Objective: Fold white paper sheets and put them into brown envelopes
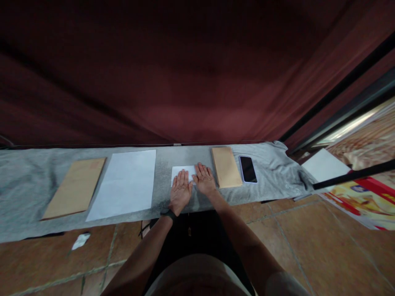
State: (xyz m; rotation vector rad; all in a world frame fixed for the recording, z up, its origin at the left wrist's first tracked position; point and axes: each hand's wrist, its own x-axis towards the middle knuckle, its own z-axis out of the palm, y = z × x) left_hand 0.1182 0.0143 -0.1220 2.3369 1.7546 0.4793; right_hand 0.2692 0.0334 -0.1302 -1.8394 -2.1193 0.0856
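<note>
— Grip?
— Left hand (180,191) and right hand (204,181): lying flat, fingers straight, resting over small white paper (175,171).
— Its place?
— Lying on grey cloth (165,158), between large white sheet (126,183) and brown envelope stack (227,167).
— Outermost?
— Phone (248,169), lying right; large brown envelope (75,187), lying left.

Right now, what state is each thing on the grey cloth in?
Small paper: partly covered.
Left hand: open, flat on the paper.
Right hand: open, flat at its right edge.
Large sheet: lying flat, uncovered.
Left brown envelope: lying flat.
Right brown envelope: lying flat.
Phone: face up, screen dark.
</note>
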